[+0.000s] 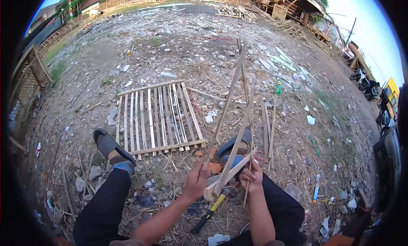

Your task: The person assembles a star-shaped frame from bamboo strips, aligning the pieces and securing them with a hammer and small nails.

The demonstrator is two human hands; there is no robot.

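My left hand (196, 180) is closed round the lower end of a long wooden slat (226, 103), which slants up and away from me. In my right hand (251, 179) a thin wooden strip (252, 135) is pinched, running nearly upright past the fingers. Between the hands, another slat (233, 157) leans upward, and a short pale slat (238, 168) crosses it at an angle. Their lower ends meet by a wooden block (209, 193). Under them lies a hammer (211, 211) with a yellow and black handle, its head partly hidden by the wood.
A slatted wooden panel (168, 147) lies flat between and beyond my feet. Loose slats (266, 131) lie right of my right foot, near a green bottle (279, 87). Rubble and litter cover the ground. A lattice panel (29, 76) stands at left; parked motorbikes (361, 79) stand at right.
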